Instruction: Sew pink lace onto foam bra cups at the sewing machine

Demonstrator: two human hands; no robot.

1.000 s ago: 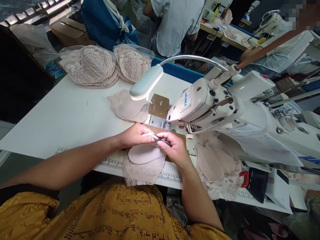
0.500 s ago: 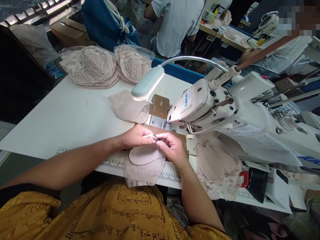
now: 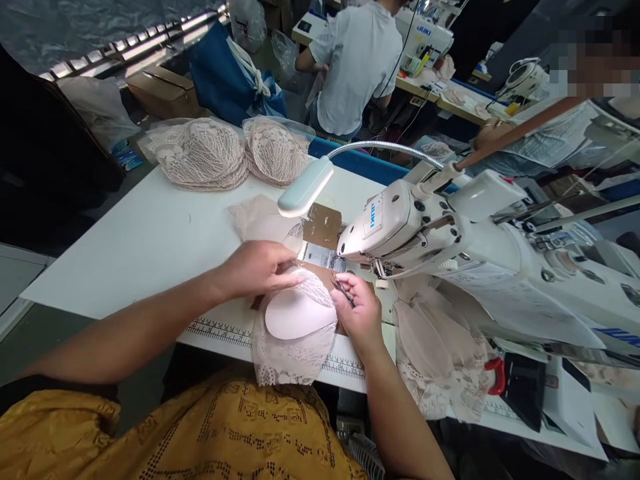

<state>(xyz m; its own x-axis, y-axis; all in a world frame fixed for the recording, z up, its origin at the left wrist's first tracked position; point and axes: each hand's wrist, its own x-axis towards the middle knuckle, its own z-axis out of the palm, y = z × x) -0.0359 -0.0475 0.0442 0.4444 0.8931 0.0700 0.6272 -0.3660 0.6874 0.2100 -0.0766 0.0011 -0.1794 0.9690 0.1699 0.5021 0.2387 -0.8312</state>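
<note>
A pale lace bra cup with a smooth foam pad lies at the table's front edge, its lace hanging over the ruler marks. My left hand pinches the cup's upper lace edge between thumb and fingers. Just right of the cup, my right hand is closed around small dark metal thread snips, whose tips point up and left. The right thumb is close to the cup's side; whether it presses on the lace I cannot tell. Behind both hands stands a white sewing machine.
Stacked lace cups lie at the back left, and another cup sits left of the needle plate. A lamp overhangs the work. Sheer lace pieces hang right of the machine. A person in a white shirt sits beyond the table.
My hands have moved apart, the right one going right with the snips. The lace cup now lies more openly, its upper lace edge showing. The camera view has shifted slightly.
</note>
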